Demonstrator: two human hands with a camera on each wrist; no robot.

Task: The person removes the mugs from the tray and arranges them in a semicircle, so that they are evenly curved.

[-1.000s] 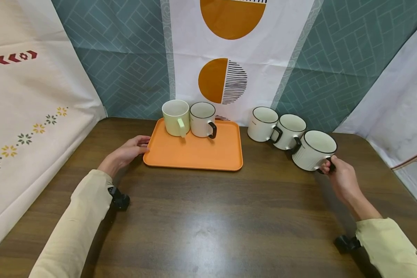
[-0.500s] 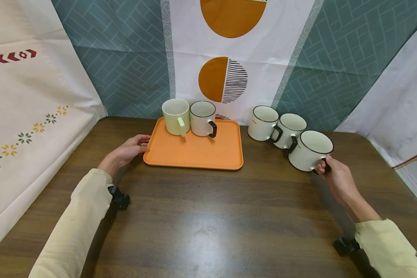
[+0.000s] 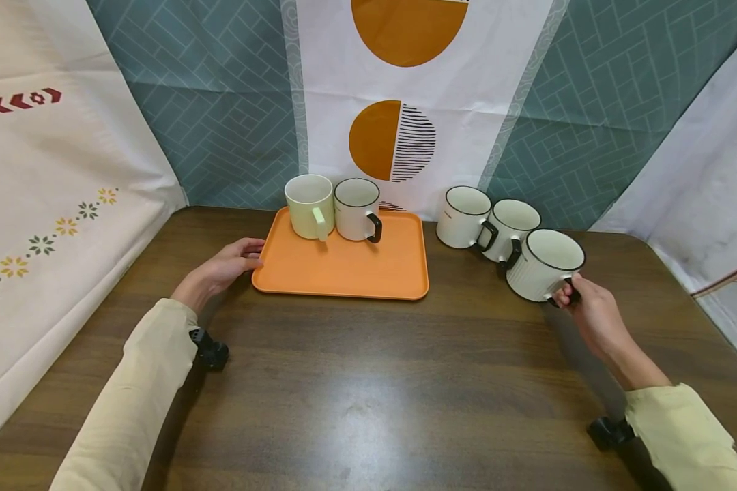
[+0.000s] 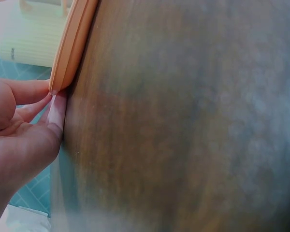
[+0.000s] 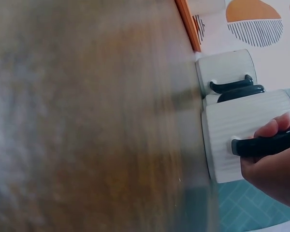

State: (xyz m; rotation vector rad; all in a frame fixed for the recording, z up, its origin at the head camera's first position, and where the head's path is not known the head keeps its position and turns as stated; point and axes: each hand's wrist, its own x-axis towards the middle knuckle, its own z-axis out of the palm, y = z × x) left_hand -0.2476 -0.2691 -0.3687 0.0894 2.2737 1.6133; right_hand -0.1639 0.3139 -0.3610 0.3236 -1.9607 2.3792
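Observation:
At the orange tray's [image 3: 338, 276] left edge, my left hand [image 3: 224, 269] pinches the rim between thumb and fingers, seen closer in the left wrist view, where the hand [image 4: 24, 130] meets the tray's side [image 4: 67, 53]. A pale green mug [image 3: 306, 221] and a white mug [image 3: 351, 224] with black rim and handle stand on the tray's back half. My right hand [image 3: 598, 314] grips the black handle of a ribbed white mug [image 3: 531, 273], upright and close beside a middle white mug [image 3: 497, 242]. Whether the ribbed mug touches the table cannot be told.
A third white mug [image 3: 457, 228] with a black handle stands left of the middle one, near the back of the brown wooden table [image 3: 356, 382]. Patterned cloths [image 3: 221, 109] hang behind the table and at both sides.
My right hand has shifted the ribbed white mug a little to the left, closer in front of the middle mug. The left hand and the tray have stayed in place.

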